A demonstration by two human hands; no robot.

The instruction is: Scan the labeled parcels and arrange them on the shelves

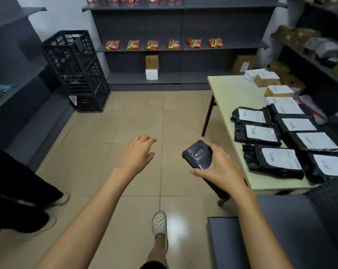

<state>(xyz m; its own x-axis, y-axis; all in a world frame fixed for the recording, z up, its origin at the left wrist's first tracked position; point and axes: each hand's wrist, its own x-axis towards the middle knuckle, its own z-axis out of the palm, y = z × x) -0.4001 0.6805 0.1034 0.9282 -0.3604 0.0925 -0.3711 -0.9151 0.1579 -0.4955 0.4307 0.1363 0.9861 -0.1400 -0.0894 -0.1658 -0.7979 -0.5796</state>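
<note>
Right hand (221, 167): we hold a handheld scanner (199, 157), fingers and thumb wrapped round its body. Casing dark, matte, ribbed at the rounded corners; small lens window facing up.

Left hand (138, 155): we carry nothing in it; fingers loosely spread, palm down, out over the tiled floor (106, 133).

Labeled parcels (276, 160): black glossy poly mailers, soft and wrinkled, each with a white rectangular label on top. They lie flat in two rows on the pale table (230, 90), to the right of the scanner and slightly ahead. The rows run away from us along the table; the nearest mailer sits just beyond the right hand. We judge the right hand far the nearer, so the scan falls to it, leaving the left free to lift.

Further up the table: small cardboard boxes (278, 91), stiff, square-edged, labeled.

Shelves: dark grey metal. The unit ahead (183, 24) carries orange snack packs (152, 44); the right-hand unit (307, 61) already bears wrapped parcels.

Black plastic lattice crates (76, 70), stacked, stand at the left.
</note>
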